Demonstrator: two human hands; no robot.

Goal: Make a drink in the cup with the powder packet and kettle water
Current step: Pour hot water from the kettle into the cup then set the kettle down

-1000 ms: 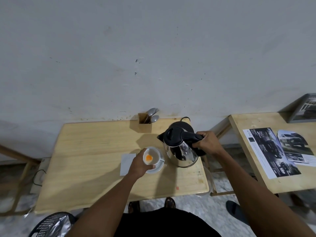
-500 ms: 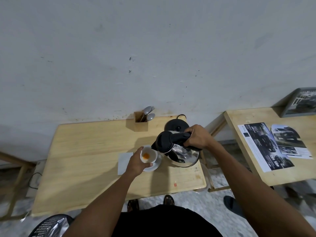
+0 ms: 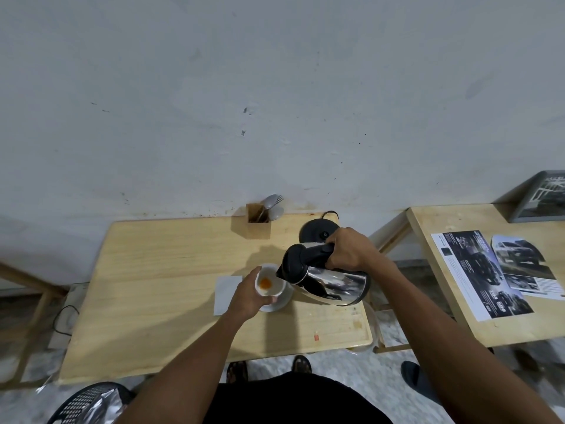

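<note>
The right hand [image 3: 347, 250] was closed around the black handle of the steel kettle [image 3: 328, 281], its fingers [image 3: 331, 260] wrapped fully round the grip; the kettle was lifted clear of the counter [image 3: 159, 289] and tipped far over to the left, so that its black spout sat just beside the rim of the cup [image 3: 269, 284]; whether water was running could not be told. The left hand [image 3: 247, 296] held the white cup, its fingers curled about the near and left side of the wall and the thumb at the front; the cup stood on or just above a white saucer [image 3: 279, 302], and which of the two could not be made out. An orange heap of powder [image 3: 265, 283] lay in the bottom of the cup. A white square of paper [image 3: 224, 290], perhaps the packet, lay flat on the counter just left of the saucer, partly under the left wrist. Behind the kettle the round black base [image 3: 315, 232] rested near the far edge of the counter, its cord looping toward the wall; to its left stood a small wooden holder [image 3: 258, 226] with spoons [image 3: 273, 205] leaning out of it. A second counter [image 3: 477, 325] stood apart on the right, carrying printed sheets [image 3: 480, 273].
</note>
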